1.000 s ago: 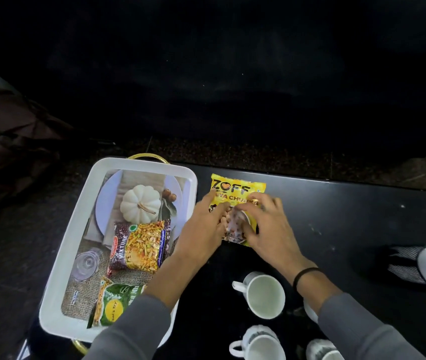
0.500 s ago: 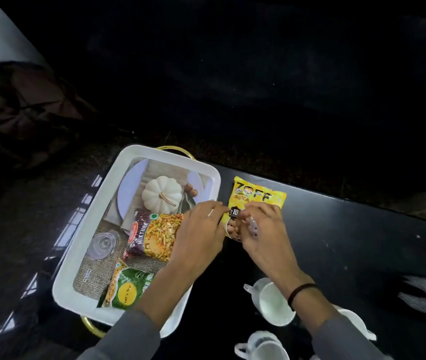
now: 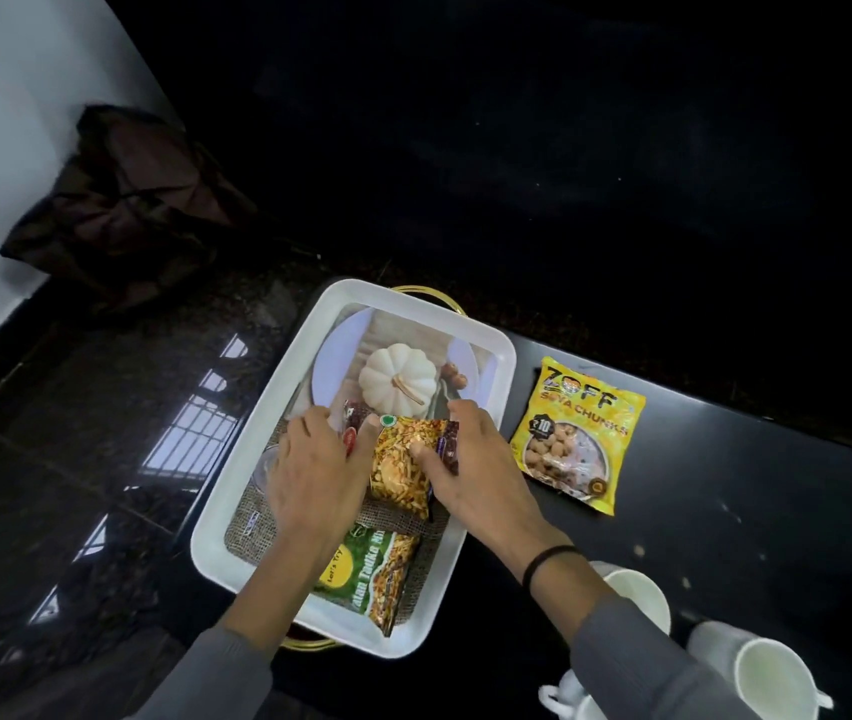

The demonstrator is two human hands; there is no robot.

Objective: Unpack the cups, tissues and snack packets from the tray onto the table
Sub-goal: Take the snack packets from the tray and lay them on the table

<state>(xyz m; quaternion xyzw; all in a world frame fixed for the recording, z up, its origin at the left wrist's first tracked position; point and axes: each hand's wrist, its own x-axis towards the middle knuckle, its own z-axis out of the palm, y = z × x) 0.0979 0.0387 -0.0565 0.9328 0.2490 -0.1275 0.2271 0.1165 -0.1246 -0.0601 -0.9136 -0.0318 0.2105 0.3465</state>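
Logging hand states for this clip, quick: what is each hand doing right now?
Left hand: closed on the left edge of the mixture snack packet in the tray.
Right hand: closed on the same packet's right edge.

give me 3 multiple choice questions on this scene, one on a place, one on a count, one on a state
1. Where does the yellow packet lie?
A. in the tray
B. on the table right of the tray
C. inside a cup

2. How many snack packets are in the tray?
A. two
B. three
C. none

3. What are the hands doing?
A. both gripping the mixture packet
B. both resting empty on the table
C. each lifting a cup

Answers:
1 B, it lies flat on the black table beside the tray's right rim.
2 A, only the mixture packet and the green packet lie in the tray.
3 A, the left hand and right hand clasp its two sides.
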